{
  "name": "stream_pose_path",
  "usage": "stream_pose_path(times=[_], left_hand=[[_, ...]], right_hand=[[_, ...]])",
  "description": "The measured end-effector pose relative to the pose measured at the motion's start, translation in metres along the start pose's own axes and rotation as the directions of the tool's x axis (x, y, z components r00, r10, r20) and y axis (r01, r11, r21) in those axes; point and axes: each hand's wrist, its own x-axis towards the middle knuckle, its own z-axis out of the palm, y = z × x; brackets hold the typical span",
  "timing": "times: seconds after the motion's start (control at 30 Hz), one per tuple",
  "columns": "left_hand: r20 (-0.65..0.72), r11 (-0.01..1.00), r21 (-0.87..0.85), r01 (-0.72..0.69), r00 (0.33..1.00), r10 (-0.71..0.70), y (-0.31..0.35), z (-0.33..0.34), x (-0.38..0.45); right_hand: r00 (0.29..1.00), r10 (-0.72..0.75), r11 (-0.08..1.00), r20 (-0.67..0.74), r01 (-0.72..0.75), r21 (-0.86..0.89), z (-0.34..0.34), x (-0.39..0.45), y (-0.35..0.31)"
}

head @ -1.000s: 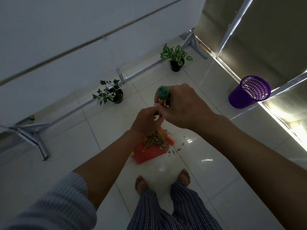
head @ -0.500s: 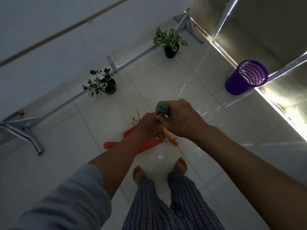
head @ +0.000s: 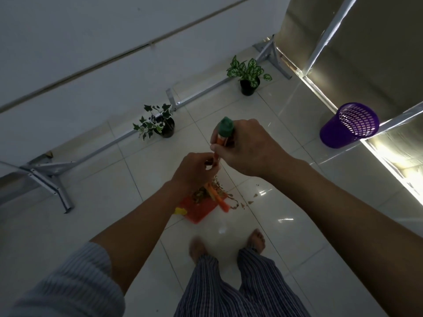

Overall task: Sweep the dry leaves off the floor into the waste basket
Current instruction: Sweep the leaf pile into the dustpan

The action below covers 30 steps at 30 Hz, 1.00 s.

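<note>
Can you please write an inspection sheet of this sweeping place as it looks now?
Surface: glossy white tile floor, some loose leaf bits beside the dustpan.
Job's things: red dustpan holding a leaf pile; broom; purple waste basket standing apart at the right.
Clutter: two potted plants by the wall.
Hands: right hand grips the broom top; left hand holds lower.
Cables: nothing seen.
Surroundings: metal frame legs, bare feet.

We see a dim, grainy room; bright light glares in at the right, throwing specks of glare on the floor (head: 263, 227). Wide-angle bending curves the edges.
</note>
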Motion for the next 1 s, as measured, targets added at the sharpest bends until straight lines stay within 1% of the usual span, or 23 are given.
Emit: stream_pose_path(times=[0.17,0.2,0.27,0.37,0.4,0.47,0.5,0.53,0.6,0.67,0.77,0.83,0.93,1.0], left_hand=[[-0.071,0.998,-0.068,0.009,0.997,-0.014,0.001,-0.007,-0.006],[-0.065,0.997,-0.075,0.021,0.998,-0.026,0.003,-0.008,-0.005],[-0.028,0.995,-0.061,0.077,0.996,-0.079,0.004,-0.004,-0.003],[0.012,0.987,-0.087,0.137,0.991,-0.136,-0.004,0.004,-0.002],[0.036,0.985,-0.074,0.154,0.988,-0.152,-0.007,0.006,-0.005],[0.087,0.991,0.023,0.132,0.987,-0.133,-0.01,0.008,-0.014],[0.09,0.99,0.024,0.142,0.986,-0.144,-0.015,0.013,-0.018],[0.1,0.983,-0.015,0.183,0.979,-0.18,-0.02,0.018,-0.022],[0.165,0.969,0.004,0.246,0.956,-0.243,-0.026,0.022,-0.028],[0.15,0.981,0.057,0.187,0.97,-0.193,-0.027,0.018,-0.036],[0.057,0.983,-0.039,0.179,0.983,-0.176,-0.032,0.008,-0.039],[0.015,0.987,-0.093,0.131,0.991,-0.13,-0.039,-0.001,-0.041],[-0.003,0.985,-0.038,0.166,0.986,-0.166,-0.064,-0.007,-0.048],[0.021,0.967,0.059,0.247,0.968,-0.249,-0.077,-0.008,-0.06]], right_hand=[[0.999,-0.029,0.998,-0.023,0.028,-0.063,0.004,0.001,-0.016],[0.999,-0.036,0.996,-0.028,0.034,-0.08,0.005,0.001,-0.019],[0.999,-0.038,0.995,-0.015,0.037,-0.089,0.01,0.001,-0.022],[0.998,-0.057,0.994,0.034,0.06,-0.092,0.023,-0.001,-0.024],[0.997,-0.065,0.993,0.049,0.069,-0.096,0.029,-0.003,-0.023],[0.994,-0.07,0.992,0.086,0.078,-0.099,0.04,-0.006,-0.02],[0.992,-0.069,0.993,0.104,0.079,-0.092,0.045,-0.007,-0.018],[0.991,-0.064,0.994,0.118,0.074,-0.082,0.049,-0.008,-0.016],[0.991,-0.043,0.997,0.13,0.051,-0.057,0.054,-0.009,-0.014],[0.991,-0.029,0.999,0.134,0.035,-0.041,0.054,-0.008,-0.015],[0.99,-0.032,0.999,0.137,0.038,-0.038,0.048,-0.003,-0.023],[0.989,-0.013,0.999,0.145,0.017,-0.027,0.04,0.003,-0.031],[0.991,0.023,0.999,0.13,-0.018,-0.04,0.026,0.011,-0.044],[0.995,0.023,0.998,0.102,-0.017,-0.065,0.019,0.015,-0.052]])
